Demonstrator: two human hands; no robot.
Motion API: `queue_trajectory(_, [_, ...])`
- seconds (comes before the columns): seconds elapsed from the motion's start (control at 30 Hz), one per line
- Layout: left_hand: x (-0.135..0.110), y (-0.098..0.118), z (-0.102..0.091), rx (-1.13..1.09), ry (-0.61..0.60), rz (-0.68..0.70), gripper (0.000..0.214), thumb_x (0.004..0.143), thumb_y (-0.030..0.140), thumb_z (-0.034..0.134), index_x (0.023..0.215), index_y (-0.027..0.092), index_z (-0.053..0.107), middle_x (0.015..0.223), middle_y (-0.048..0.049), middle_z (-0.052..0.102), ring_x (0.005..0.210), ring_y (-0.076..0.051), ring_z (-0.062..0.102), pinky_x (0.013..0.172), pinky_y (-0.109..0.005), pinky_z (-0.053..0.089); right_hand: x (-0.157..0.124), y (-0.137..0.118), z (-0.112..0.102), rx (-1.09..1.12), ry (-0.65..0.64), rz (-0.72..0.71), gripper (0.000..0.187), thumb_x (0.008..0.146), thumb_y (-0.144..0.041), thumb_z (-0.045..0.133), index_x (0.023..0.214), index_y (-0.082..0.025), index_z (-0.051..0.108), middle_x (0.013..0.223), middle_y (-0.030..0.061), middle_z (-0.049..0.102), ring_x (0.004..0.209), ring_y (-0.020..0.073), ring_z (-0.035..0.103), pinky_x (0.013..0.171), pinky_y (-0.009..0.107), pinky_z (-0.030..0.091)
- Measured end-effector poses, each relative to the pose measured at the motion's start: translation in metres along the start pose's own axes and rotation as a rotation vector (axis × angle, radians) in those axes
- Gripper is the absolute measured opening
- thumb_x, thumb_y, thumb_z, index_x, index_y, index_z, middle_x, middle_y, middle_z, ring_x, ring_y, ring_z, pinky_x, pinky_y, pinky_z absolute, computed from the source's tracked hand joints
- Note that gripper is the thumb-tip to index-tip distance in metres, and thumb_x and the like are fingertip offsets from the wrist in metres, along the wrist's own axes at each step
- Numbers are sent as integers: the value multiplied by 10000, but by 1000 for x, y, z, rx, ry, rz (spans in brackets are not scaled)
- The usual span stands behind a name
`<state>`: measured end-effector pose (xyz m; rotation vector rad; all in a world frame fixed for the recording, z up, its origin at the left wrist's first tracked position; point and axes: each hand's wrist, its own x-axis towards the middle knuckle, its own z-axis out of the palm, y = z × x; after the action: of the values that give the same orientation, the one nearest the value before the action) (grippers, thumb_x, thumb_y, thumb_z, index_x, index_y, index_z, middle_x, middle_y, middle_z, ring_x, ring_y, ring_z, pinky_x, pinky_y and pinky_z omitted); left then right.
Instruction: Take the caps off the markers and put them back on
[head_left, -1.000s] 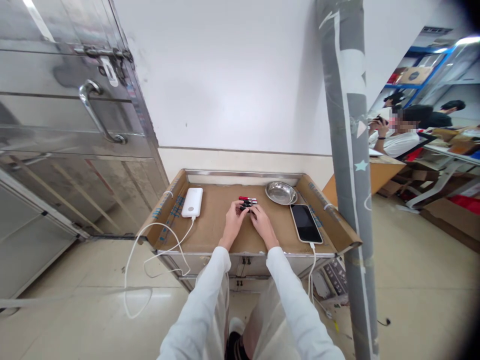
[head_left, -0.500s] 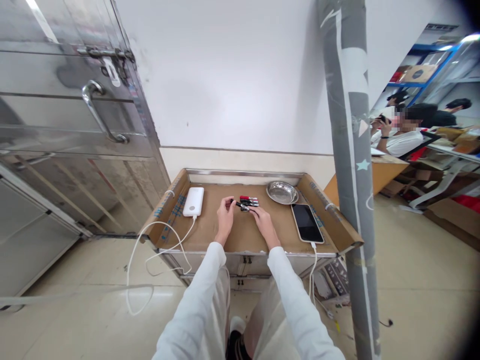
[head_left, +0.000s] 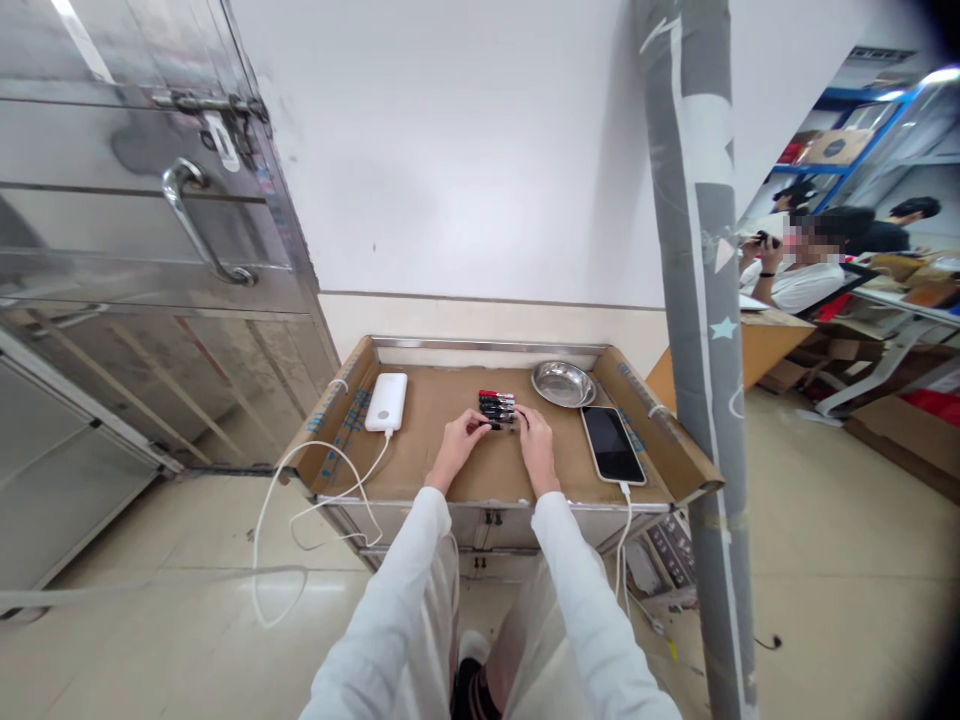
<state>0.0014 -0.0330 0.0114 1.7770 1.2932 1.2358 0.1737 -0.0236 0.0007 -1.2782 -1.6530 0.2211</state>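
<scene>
My left hand [head_left: 454, 446] is closed in a pinch on the left end of a black marker pen [head_left: 501, 427], which lies flat and crosswise on the brown cardboard. Just beyond that pen, several more markers [head_left: 496, 405] lie side by side in a row: a red one [head_left: 491, 394] is farthest from me, the nearer ones look black. My right hand [head_left: 537, 448] is at the right ends of the row, fingertips touching or almost touching them. Its thumb and forefinger look slightly apart, and I see no pen between them.
The cardboard-lined tabletop [head_left: 420, 470] has raised side flaps. A white power bank [head_left: 387, 401] with a cable lies left. At right are a round metal bowl [head_left: 564, 384] and a plugged-in phone [head_left: 613, 445]. A wrapped grey pole [head_left: 709, 350] stands beside the table; people sit beyond.
The black marker pen, held up between both hands before, is now down at the near side of the row. My left hand came down with it; my right hand has shifted to the row's right ends.
</scene>
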Motion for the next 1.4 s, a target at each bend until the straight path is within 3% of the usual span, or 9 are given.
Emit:
queue_trajectory(0.1, [1,-3,7,191,-29,55,32,821,195,589,853,196,585,847,-20,630,815,-166,600,795,-317,483,-1,0,0,-27,-16,-10,354,957,-296,324,1082,-165,629,1017,108,650,946,208,594,898,374,458])
queue_trajectory(0.27, [6,-2,12,379,-36,122,98,862,139,500,914,204,552,958,-42,557,864,-171,586,807,-326,484,-3,-3,1,-60,-127,-109,322,954,-269,357,1110,-205,631,1017,90,616,962,199,580,891,349,465])
queue_trajectory(0.5, [0,-2,11,403,4,143,187,909,139,385,987,193,546,990,-63,521,869,-167,591,850,-332,483,-7,-8,-1,-196,-257,-225,264,913,-250,472,1122,-262,632,1077,71,576,1002,216,534,900,376,463])
queue_trajectory(0.7, [-3,-1,7,341,-103,218,120,897,181,451,929,202,565,949,-36,541,843,-154,583,852,-315,487,-11,-3,-4,-231,-207,-179,213,916,-244,465,1040,-214,635,987,79,566,953,219,525,864,369,460])
queue_trajectory(0.87, [3,-3,10,341,-108,168,44,871,193,522,868,201,565,905,-20,538,827,-155,580,844,-320,484,-10,2,0,-229,-208,-151,201,919,-232,442,922,-203,641,918,68,577,902,206,537,828,346,461])
queue_trajectory(1.03, [2,-1,15,372,-62,177,82,900,196,473,896,207,554,914,-26,547,833,-160,587,820,-305,482,-8,0,1,-261,-213,-164,237,931,-224,391,945,-202,627,924,73,598,903,208,544,828,338,447])
queue_trajectory(1.17, [-2,0,13,499,-17,177,205,926,141,351,1011,196,530,994,-58,543,826,-158,592,798,-295,480,-8,-7,-3,-340,-112,-121,265,931,-182,339,1002,-177,594,944,90,607,901,212,545,829,333,423])
queue_trajectory(1.3, [-1,-3,9,717,155,56,310,861,25,301,1022,144,537,999,-114,556,890,-208,583,820,-340,466,-8,-9,-5,-477,34,-29,276,912,-155,328,1021,-145,580,940,113,604,875,223,529,789,338,398])
queue_trajectory(1.4, [2,-7,8,849,272,-20,315,840,16,292,1014,88,545,1021,-173,564,963,-263,557,849,-394,449,-9,-6,-2,-575,69,25,273,874,-134,361,1042,-127,577,975,141,598,873,241,518,754,348,384])
